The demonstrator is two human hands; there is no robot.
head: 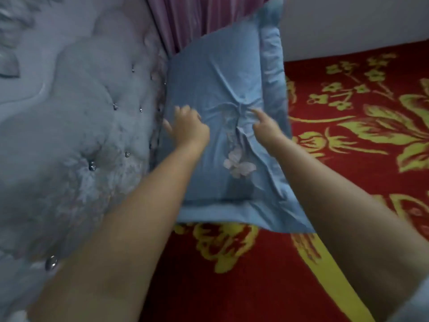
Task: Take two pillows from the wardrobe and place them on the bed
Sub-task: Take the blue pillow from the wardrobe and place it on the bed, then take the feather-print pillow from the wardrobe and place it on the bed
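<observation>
The blue pillow fills the centre of the frame, lying on the red bedspread with its long left edge pushed against the tufted headboard at the left. Its top corner rises toward the upper middle of the frame, in front of the pink curtain. A small pale flower trim sits on its lower half.

Both hands rest on the pillow's face. The left hand is open, fingers spread and loosely curled, near the left edge. The right hand points a finger into the gathered creases at the middle; its other fingers are too blurred to say whether they pinch the cloth — so whether it grips is unclear.

The likely trouble is a skewed pillow: pressing harder on one side could slide it over the smooth spread, away from the headboard or toward the lower edge of the frame. The top corner may also flop over.

Only one pillow shows here, so the second cannot be judged. Nothing lies in the way on the bedspread around it — the headboard's studs and the curtain are the only close neighbours
</observation>
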